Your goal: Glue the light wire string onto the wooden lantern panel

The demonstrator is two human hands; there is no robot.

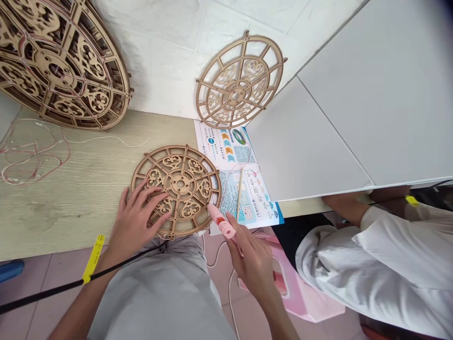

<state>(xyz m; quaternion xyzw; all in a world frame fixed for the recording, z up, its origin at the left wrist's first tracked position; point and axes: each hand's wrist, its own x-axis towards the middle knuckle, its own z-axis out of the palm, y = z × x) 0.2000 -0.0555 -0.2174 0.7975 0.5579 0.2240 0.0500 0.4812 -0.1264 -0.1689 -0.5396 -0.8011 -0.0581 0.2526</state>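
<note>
A round wooden openwork disc (180,184) with scroll cut-outs lies at the table's front edge. My left hand (138,218) rests on its left part, fingers spread and flat. My right hand (252,252) is closed around a pink glue gun (221,222) with a red switch. The gun's tip is at the lower right rim of the disc; whether it touches is unclear. Printed sheets (253,189) lie partly under the disc's right side, with a thin wooden stick (239,193) on top.
A thick stack of similar discs (60,71) leans on the wall at left. Another disc (236,96) leans upright behind the sheets. Tangled red and white wires (33,158) lie at left. A grey partition (318,132) stands at right, with another person's white sleeve (406,245) beyond.
</note>
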